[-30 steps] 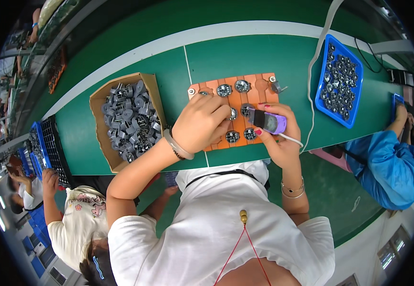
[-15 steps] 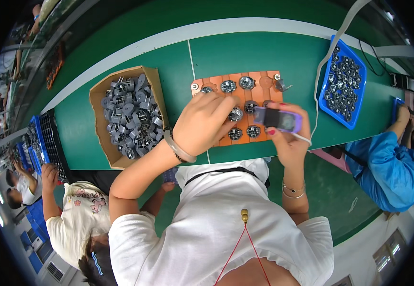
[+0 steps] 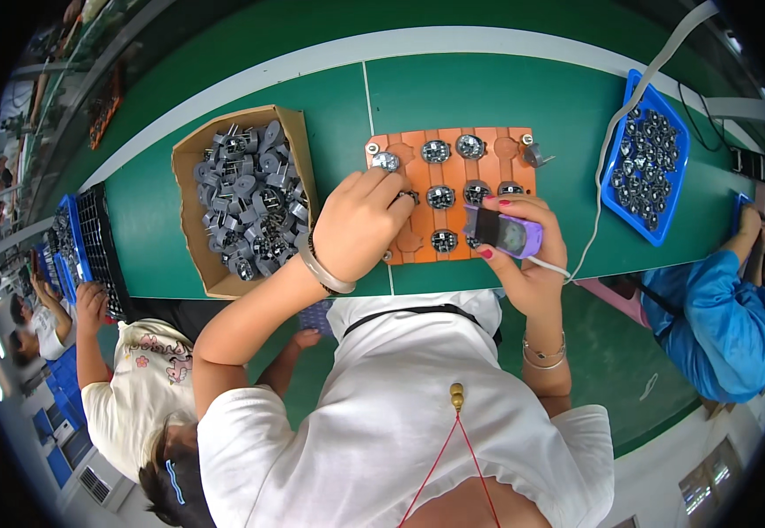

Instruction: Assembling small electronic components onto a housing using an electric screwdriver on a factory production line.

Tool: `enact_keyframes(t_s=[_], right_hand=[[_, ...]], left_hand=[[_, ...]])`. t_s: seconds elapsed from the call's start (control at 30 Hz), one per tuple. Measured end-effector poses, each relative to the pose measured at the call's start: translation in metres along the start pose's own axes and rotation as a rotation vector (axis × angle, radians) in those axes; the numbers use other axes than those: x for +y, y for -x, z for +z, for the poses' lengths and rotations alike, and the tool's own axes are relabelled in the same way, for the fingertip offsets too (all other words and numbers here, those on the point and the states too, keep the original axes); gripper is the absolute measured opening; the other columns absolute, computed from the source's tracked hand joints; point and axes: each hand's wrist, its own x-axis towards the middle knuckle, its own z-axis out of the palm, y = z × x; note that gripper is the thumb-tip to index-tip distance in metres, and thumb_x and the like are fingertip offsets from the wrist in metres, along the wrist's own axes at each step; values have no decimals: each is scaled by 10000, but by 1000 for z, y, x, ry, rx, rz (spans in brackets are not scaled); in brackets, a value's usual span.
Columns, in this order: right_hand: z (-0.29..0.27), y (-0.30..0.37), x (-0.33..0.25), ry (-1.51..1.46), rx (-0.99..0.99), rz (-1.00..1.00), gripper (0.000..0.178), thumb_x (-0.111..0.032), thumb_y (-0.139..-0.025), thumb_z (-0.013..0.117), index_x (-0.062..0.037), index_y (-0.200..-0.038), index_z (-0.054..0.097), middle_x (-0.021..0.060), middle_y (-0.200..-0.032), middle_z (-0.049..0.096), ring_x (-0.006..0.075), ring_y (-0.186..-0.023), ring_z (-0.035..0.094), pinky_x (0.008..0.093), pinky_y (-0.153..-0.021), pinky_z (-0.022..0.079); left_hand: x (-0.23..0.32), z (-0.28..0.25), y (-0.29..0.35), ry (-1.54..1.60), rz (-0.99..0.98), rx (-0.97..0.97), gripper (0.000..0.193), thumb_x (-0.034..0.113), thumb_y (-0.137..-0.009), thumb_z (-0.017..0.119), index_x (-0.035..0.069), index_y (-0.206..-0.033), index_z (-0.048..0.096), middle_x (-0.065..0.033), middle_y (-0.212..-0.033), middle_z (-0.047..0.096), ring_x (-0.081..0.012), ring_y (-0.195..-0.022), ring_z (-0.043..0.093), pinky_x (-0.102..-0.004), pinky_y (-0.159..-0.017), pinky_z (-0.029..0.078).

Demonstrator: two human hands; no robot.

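My left hand (image 3: 360, 224) is over the left part of an orange fixture board (image 3: 420, 251), its fingers closed around a small round electronic part (image 3: 410, 199). Its curled fingers partly hide that part. In my right hand (image 3: 536, 251) is a purple handheld device (image 3: 516, 236) with a black band and a white cable (image 3: 595, 207). The device's dark end is over the board's lower right, covering part of a round piece there. Other round parts (image 3: 441, 196) with shiny dark tops sit in the board's recesses; some recesses are bare orange.
A cardboard box (image 3: 190, 216) full of grey round parts with metal pins stands to the left. At the right lies a blue tray (image 3: 659, 231) of round parts. One loose grey part (image 3: 534, 156) is at the board's upper right edge. Co-workers sit on both sides.
My left hand has moved left across the board, uncovering the middle round parts. My right hand has lowered the purple device slightly toward the board's lower right. The view has shifted a little.
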Motion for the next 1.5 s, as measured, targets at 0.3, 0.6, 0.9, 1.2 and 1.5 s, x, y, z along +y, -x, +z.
enact_keyframes(t_s=[0.3,0.6,0.9,1.2,1.5], right_hand=[[7,-8,2,179,-81,-101,422,-7,-738,719,0,-1109,518,146,-1109,599,254,-1059,551,344,-910,437],[7,-8,4,99,-68,-7,425,0,-745,714,6,-1118,510,159,-1135,582,247,-1061,548,336,-882,460],[11,-11,-1,180,-127,-102,423,-26,-726,748,-8,-1088,531,152,-1080,620,252,-1023,589,339,-877,465],[13,4,6,-149,107,47,463,19,-746,713,2,-1148,485,161,-1129,581,256,-1077,572,355,-903,484],[-13,17,8,-91,196,59,469,20,-769,698,3,-1173,459,161,-1173,546,225,-1079,560,309,-882,497]], left_hand=[[2,6,3,103,-77,-7,140,56,-638,579,9,-769,568,-95,-849,544,-258,-817,568,-348,-705,502],[11,2,-1,126,-22,85,134,20,-656,599,5,-770,531,-117,-852,512,-273,-795,561,-332,-603,508],[27,-24,-7,433,-82,85,179,25,-702,708,8,-839,594,-94,-911,585,-254,-810,610,-329,-676,515],[20,-19,0,326,-137,102,133,26,-718,684,18,-822,601,-75,-959,592,-262,-841,597,-355,-712,498],[26,-5,3,146,-247,107,148,85,-699,706,64,-816,619,-49,-961,582,-229,-866,542,-337,-725,400]])
